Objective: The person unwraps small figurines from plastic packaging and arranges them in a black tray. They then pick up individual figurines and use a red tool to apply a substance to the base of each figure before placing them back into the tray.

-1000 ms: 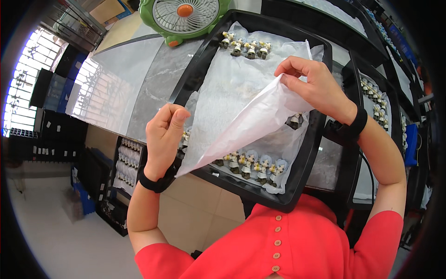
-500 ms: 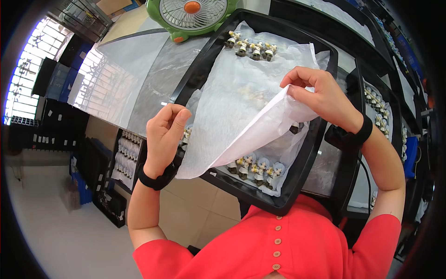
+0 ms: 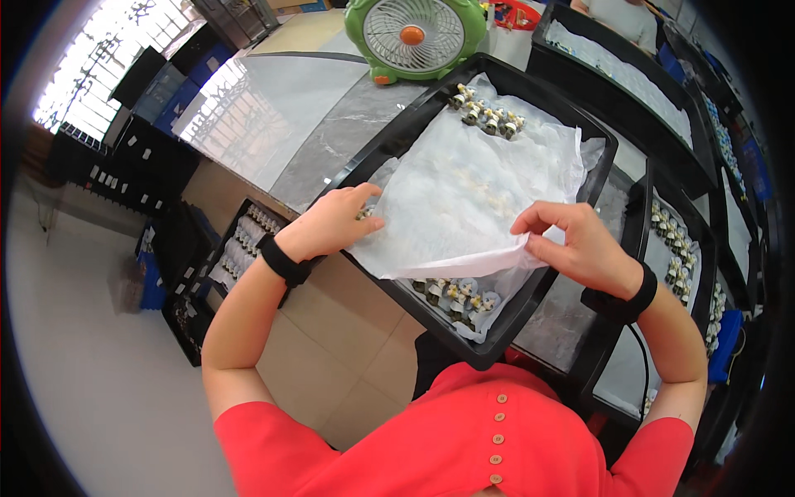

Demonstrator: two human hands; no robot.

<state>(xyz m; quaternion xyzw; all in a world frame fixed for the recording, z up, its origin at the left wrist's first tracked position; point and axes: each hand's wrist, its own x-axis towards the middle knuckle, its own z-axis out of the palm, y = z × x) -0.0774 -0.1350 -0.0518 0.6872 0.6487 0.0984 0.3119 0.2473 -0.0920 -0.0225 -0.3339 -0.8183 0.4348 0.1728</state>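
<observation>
A sheet of thin white paper [image 3: 447,207] lies over most of a black tray [image 3: 476,352] in front of me. My right hand [image 3: 571,240] pinches the sheet's near right corner and holds it slightly raised. At the tray's left side, my left hand [image 3: 335,219] has thumb and fingers apart, beside the paper's left edge. Small blue-haired figurines [image 3: 460,294] show in a row beyond the sheet's near edge. Another short row of figurines [image 3: 489,118] rests on top of the paper at the far end. More figurines show faintly through the sheet.
A green fan [image 3: 412,37] stands behind the tray on the grey table [image 3: 319,132]. To the right are more black trays with figurines [image 3: 675,240]. A lower tray of figurines [image 3: 244,240] sits at left. Another person [image 3: 625,21] is at the far right.
My right hand has come down and nearer with the paper's corner, so the sheet lies flatter. My left hand has moved right and opened. The view has shifted.
</observation>
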